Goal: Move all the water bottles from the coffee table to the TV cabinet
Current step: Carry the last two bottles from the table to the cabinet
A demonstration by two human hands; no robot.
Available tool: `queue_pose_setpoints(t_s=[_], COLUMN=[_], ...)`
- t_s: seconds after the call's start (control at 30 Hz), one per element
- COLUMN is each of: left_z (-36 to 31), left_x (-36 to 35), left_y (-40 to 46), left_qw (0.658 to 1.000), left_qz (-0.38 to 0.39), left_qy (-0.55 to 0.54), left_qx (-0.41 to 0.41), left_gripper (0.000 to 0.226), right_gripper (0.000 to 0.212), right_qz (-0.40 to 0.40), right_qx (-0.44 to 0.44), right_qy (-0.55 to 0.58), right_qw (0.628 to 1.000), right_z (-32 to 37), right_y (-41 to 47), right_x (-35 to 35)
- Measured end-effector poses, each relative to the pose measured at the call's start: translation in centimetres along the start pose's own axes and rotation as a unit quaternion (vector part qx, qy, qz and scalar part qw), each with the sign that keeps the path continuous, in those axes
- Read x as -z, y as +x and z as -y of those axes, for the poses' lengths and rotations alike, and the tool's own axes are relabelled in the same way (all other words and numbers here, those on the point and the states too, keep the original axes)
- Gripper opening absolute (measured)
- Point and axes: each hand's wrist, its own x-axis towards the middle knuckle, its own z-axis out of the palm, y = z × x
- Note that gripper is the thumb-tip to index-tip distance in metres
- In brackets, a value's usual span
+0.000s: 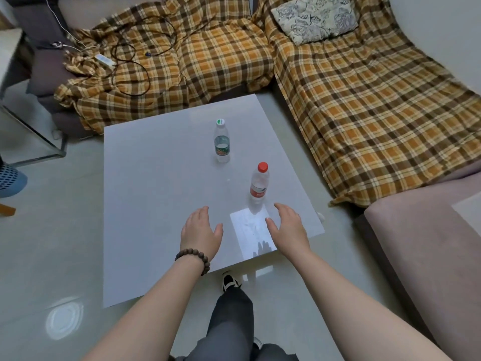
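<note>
Both hands reaching over near table edge, left hand (201, 231) and right hand (287, 227) spread, holding nothing. Red-capped bottle (259, 187) standing just beyond right fingers; green-labelled bottle (222, 142) standing farther back on coffee table (145, 194), bare tabletop lying leftward.

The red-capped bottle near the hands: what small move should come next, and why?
Probably the right hand should move forward and curl round the red-capped bottle. That bottle stands upright on the coffee table, nearest that hand, which is open and holds nothing. The green-capped bottle stands farther off; the left hand is free for it.
</note>
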Motion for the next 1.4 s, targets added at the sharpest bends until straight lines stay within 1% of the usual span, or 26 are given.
queue_pose_setpoints(t_s=[0.2, 0.33, 0.47, 0.53, 0.6, 0.7, 0.73, 0.77, 0.87, 0.93, 1.03, 1.17, 1.23, 1.27, 1.33, 1.37, 1.4], left_z=[-0.9, -1.6, -2.4, -2.6, -2.6, -2.6, -2.7, -2.8, -3.4, -4.0, -4.9, -5.8, -5.9, -5.8, -5.6, -5.7, -5.7], left_x=[0.1, 0.5, 0.4, 0.0, -0.5, -1.2, -1.3, -1.4, -1.8, -2.0, -2.5, -3.0, -3.3, -3.4, -3.7, -3.6, -3.4], left_y=[7.5, 11.6, 14.9, 16.3, 17.9, 20.3, 21.3, 22.2, 25.4, 27.7, 31.2, 35.3, 36.8, 37.3, 38.0, 38.1, 38.1], left_qw=[1.0, 0.999, 0.998, 0.997, 0.996, 0.995, 0.994, 0.993, 0.987, 0.981, 0.971, 0.954, 0.948, 0.946, 0.949, 0.951, 0.952], left_qz=[0.017, 0.034, 0.04, 0.045, 0.049, 0.045, 0.043, 0.04, 0.024, 0.012, -0.014, -0.043, -0.05, -0.054, -0.07, -0.08, -0.086], left_qy=[-0.021, -0.033, -0.054, -0.062, -0.066, -0.076, -0.081, -0.089, -0.133, -0.166, -0.215, -0.275, -0.29, -0.291, -0.275, -0.266, -0.261], left_qx=[0.008, 0.0, 0.008, 0.016, 0.025, 0.044, 0.052, 0.059, 0.081, 0.096, 0.107, 0.115, 0.124, 0.13, 0.137, 0.138, 0.137], left_gripper=[0.062, 0.064, 0.067, 0.069, 0.071, 0.073, 0.074, 0.076, 0.085, 0.092, 0.099, 0.099, 0.093, 0.086, 0.065, 0.058, 0.055], right_gripper=[0.079, 0.097, 0.104, 0.102, 0.093, 0.054, 0.046, 0.042, 0.041, 0.039, 0.039, 0.039, 0.039, 0.039, 0.041, 0.041, 0.042], right_qz=[0.026, 0.027, 0.005, -0.008, -0.019, -0.011, -0.008, -0.009, -0.013, 0.001, 0.012, 0.013, 0.018, 0.02, 0.022, 0.022, 0.021], right_qx=[-0.036, -0.059, -0.1, -0.121, -0.126, -0.108, -0.1, -0.087, -0.034, -0.013, -0.005, -0.011, -0.014, -0.016, -0.017, -0.018, -0.02], right_qy=[0.014, 0.039, 0.124, 0.168, 0.186, 0.204, 0.209, 0.213, 0.219, 0.226, 0.223, 0.227, 0.23, 0.232, 0.234, 0.233, 0.232], right_qw=[0.999, 0.997, 0.987, 0.978, 0.974, 0.973, 0.973, 0.973, 0.975, 0.974, 0.975, 0.974, 0.973, 0.972, 0.972, 0.972, 0.972], right_z=[0.8, 1.4, 1.6, 1.9, 2.0, 1.9, 2.1, 2.3, 3.7, 4.7, 5.2, 4.7, 4.5, 4.5, 4.4, 4.4, 4.3], right_y=[6.9, 11.0, 14.3, 15.8, 17.4, 19.6, 20.5, 21.4, 25.1, 27.7, 30.8, 33.0, 33.6, 33.8, 34.1, 34.2, 34.3], right_x=[-0.4, -1.1, -2.0, -2.7, -3.6, -4.4, -4.4, -4.3, -3.2, -2.5, -2.1, -2.7, -3.0, -3.2, -3.3, -3.2, -3.1])
